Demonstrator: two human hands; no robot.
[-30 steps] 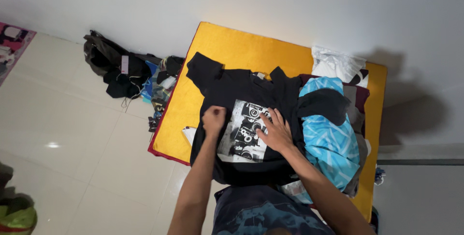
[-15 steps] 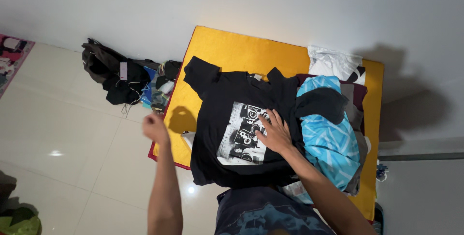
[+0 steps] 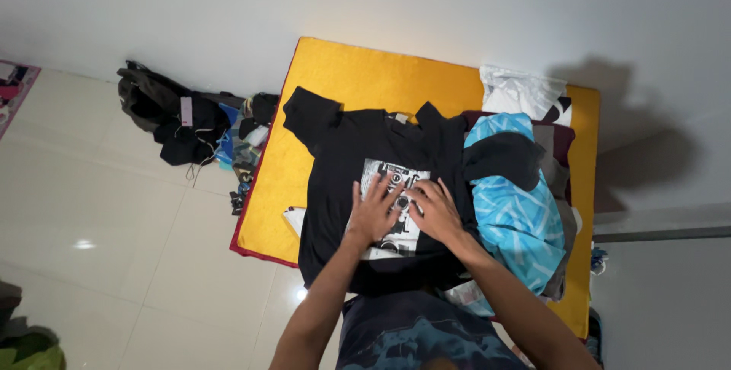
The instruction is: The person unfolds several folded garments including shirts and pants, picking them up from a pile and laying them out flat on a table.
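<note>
Head view, black T-shirt [image 3: 343,149] with grey print, left hand [image 3: 375,214], right hand [image 3: 435,212] spread flat

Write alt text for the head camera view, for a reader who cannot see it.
Both hands, left hand and right hand, lie flat on the print of a black T-shirt spread on a yellow mat. A blue garment lies to its right.

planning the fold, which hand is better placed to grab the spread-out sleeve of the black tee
Left, probably. The left hand lies flat on the black tee nearer the spread sleeve; the right hand rests beside the blue garment.
</note>
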